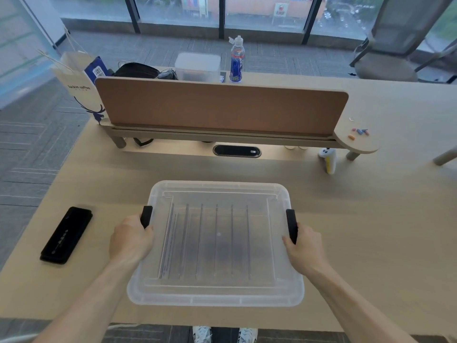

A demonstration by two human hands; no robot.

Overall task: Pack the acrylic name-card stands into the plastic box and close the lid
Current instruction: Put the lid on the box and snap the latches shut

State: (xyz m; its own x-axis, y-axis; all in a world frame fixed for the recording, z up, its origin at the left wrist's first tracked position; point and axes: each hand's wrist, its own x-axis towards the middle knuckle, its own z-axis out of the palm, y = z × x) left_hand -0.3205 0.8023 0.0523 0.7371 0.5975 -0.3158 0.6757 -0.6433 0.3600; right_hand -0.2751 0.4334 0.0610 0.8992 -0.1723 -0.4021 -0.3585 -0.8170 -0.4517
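1. The plastic box (215, 300) sits on the worktop (371, 219) close to its near edge, about midway along it, with its translucent lid (220, 194) lying on top.
2. Through the lid the acrylic name-card stands (216, 241) show as a row of thin upright lines inside the box.
3. The left grip (131, 241) is curled round the black left latch (146, 216) at the box's left side, thumb towards the lid's edge.
4. The right grip (305, 246) is curled round the black right latch (291, 225) at the opposite side. Whether either latch is snapped home cannot be told.
5. A flat black case (66, 235) lies near the worktop's left edge, well apart from the box.
6. A brown divider panel (222, 107) stands across the worktop's far side. Behind it are a drink bottle (236, 60), a second clear box (197, 66) and a paper bag (79, 82).
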